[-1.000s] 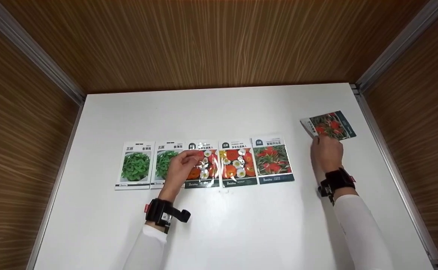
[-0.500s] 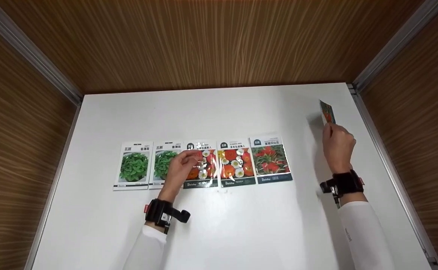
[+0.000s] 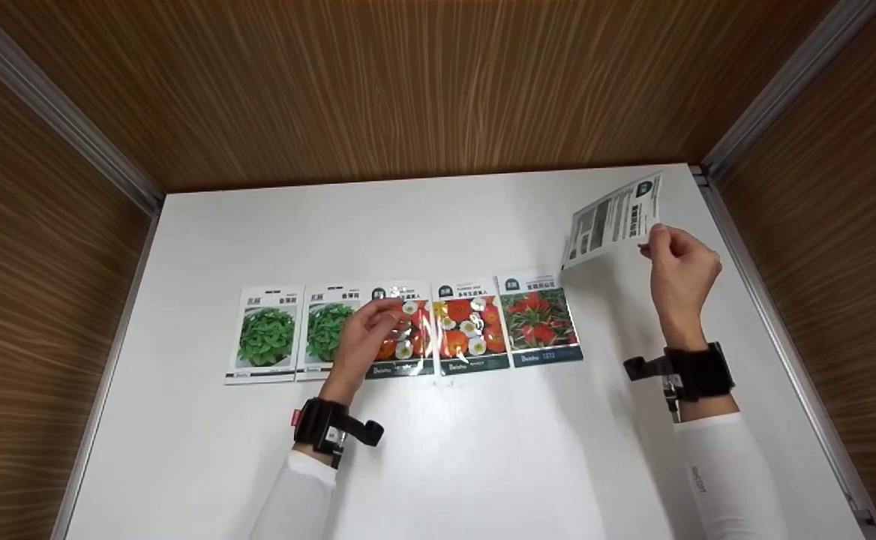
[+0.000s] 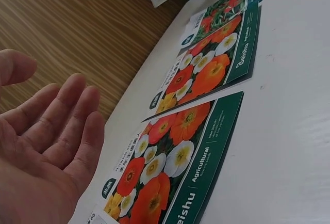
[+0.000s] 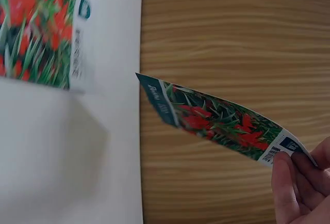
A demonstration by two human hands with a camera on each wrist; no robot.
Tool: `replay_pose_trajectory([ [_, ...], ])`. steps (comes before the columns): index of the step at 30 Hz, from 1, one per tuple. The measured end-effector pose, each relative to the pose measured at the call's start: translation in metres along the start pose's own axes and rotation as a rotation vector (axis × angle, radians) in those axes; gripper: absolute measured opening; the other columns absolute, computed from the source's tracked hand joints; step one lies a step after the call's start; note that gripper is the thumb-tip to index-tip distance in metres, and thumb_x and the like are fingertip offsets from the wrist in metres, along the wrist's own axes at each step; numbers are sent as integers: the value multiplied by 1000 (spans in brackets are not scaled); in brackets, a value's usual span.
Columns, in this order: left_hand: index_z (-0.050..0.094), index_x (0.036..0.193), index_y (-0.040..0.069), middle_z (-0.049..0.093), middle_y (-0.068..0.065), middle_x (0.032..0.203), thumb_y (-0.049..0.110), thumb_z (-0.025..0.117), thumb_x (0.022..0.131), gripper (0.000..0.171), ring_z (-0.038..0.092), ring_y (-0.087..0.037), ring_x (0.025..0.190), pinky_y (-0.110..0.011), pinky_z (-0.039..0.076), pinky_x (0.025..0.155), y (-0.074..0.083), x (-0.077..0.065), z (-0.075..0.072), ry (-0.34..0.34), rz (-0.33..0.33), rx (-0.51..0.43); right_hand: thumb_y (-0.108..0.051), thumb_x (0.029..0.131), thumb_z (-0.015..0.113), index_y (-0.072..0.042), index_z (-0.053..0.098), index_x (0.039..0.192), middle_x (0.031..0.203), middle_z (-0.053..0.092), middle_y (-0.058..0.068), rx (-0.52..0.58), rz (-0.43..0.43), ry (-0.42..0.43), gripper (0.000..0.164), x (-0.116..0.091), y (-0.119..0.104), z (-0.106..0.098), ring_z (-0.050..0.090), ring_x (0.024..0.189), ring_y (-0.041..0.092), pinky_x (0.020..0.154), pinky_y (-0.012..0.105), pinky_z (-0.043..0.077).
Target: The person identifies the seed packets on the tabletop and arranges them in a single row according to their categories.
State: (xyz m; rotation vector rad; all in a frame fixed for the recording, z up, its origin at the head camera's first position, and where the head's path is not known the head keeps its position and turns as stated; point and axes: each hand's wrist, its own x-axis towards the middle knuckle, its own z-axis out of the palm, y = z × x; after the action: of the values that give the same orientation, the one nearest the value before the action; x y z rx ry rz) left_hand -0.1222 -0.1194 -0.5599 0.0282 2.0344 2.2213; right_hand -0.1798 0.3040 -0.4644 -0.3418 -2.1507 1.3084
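Observation:
My right hand (image 3: pixel 684 274) pinches a seed packet (image 3: pixel 609 222) by its label end, raised above the table's right side. Its printed back faces the head camera; the right wrist view shows its red-flower front (image 5: pixel 221 118). Loosely bent, my left hand (image 3: pixel 363 341) hovers over the row of packets and holds nothing, as the left wrist view shows. That row has two green-leaf packets, the outer one (image 3: pixel 265 334) and its neighbour (image 3: pixel 325 330), then two poppy packets, one (image 3: pixel 415 349) partly hidden by my left hand and one (image 3: pixel 472 330) beside it. A red-flower packet (image 3: pixel 539 319) ends it.
The white table (image 3: pixel 438 450) carries the row side by side across its middle. Brown wood-grain panels stand at the back (image 3: pixel 423 90), left and right, with metal corner rails (image 3: pixel 790 82) between them.
My right hand has lifted the red-flower packet and turned it over, so its back now shows in the head view. The hand shifted slightly right and away; my left hand stayed put.

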Motion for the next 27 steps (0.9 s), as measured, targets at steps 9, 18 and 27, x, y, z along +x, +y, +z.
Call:
replay_pose_trajectory([
  [9,67,123,-7,66,-24,125,10,65,101,28,64,-43,116,-49,53,99,3,10,25,25,59,68,-13,101,64,10,76,101,102,74,15,377,177,-181,26,-25,-18,22,73,80,15,81,25,60],
  [18,73,112,6,57,-16,135,19,79,94,23,57,-29,125,-42,50,104,9,16,68,-1,273,441,-10,103,61,7,75,95,102,73,16,545,313,-340,24,-55,-27,54,75,87,17,85,32,60],
  [27,68,115,10,57,-5,132,26,85,89,35,59,-21,117,-36,56,92,7,16,90,23,406,697,-15,105,60,12,73,103,99,72,19,536,342,-451,30,-75,-36,71,74,84,19,85,33,60],
])
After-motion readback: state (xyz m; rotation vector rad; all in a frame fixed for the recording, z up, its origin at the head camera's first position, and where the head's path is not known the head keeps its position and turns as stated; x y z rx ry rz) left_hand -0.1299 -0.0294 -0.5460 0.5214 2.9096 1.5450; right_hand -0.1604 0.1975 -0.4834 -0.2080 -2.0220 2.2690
